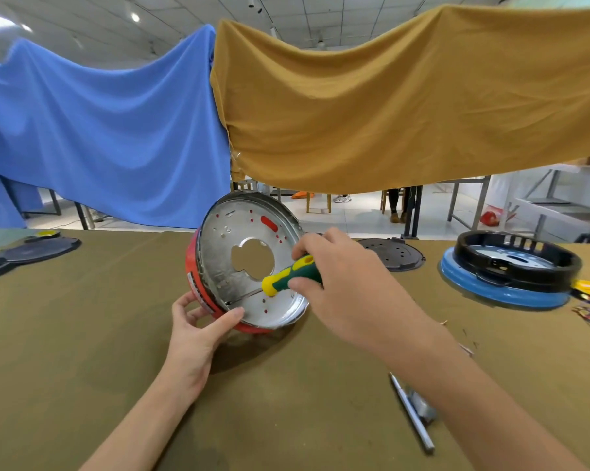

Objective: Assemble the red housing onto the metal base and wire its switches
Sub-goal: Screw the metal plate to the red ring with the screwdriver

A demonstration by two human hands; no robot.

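Near the table's front edge a metal pen-like tool (412, 414) lies loose on the table (83, 317). Mid-table, the left hand (198, 329) grips the lower rim of the red housing (198, 287), fingers curled behind, thumb on the metal base (225, 253) seated inside it. The assembly stands tilted on edge. The right hand (334, 270) wraps the screwdriver (290, 275), tip at the base's lower left. Judgement: thin sheet metal, light, stiff, edges possibly sharp; hold by the housing rim.

The left hand (198, 329) tilts the red housing (198, 283) and metal base (229, 246) upright; at three o'clock, the right hand (337, 277) grips a screwdriver (287, 275).
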